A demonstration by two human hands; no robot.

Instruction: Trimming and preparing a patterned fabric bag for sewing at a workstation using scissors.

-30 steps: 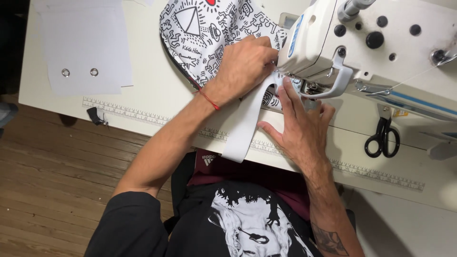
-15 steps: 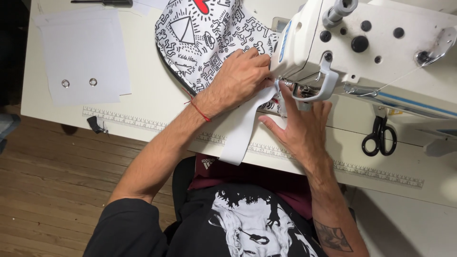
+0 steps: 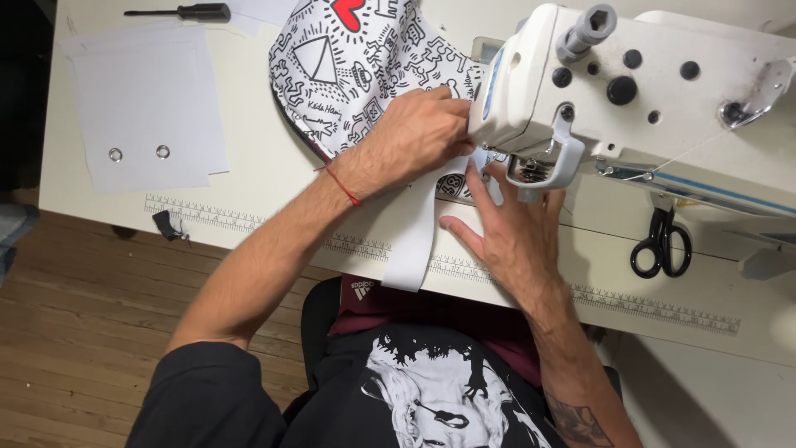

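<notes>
Nearest the camera, the person's dark printed shirt fills the lower edge, with both forearms reaching up over the pale tabletop (image 3: 274,178). A measuring scale (image 3: 655,305) runs along the tabletop's near edge. A plain white strap (image 3: 413,241) hangs over that edge and runs up toward the sewing machine.

The right hand (image 3: 510,232) lies flat on the tabletop just below the machine head, palm down, fingers (image 3: 478,184) spread and stretched out, pressing on the strap and cloth next to the presser foot; it grips nothing. The left hand (image 3: 414,137), with a red thread bracelet (image 3: 342,182) at the wrist, rests on top of the printed fabric (image 3: 348,70). Its fingers are curled down and pinch the edge of the fabric right against the side of the machine head, though their tips are partly hidden there.

The printed fabric, white with black line drawings and a red shape, lies on the tabletop to the left of the white sewing machine (image 3: 638,99) and reaches under its needle area. Black scissors (image 3: 661,245) lie on the tabletop to the right, below the machine's arm. Farther left, white paper sheets (image 3: 145,104) with two metal eyelets (image 3: 138,153) lie flat, and a black screwdriver (image 3: 182,12) rests at the far edge.
</notes>
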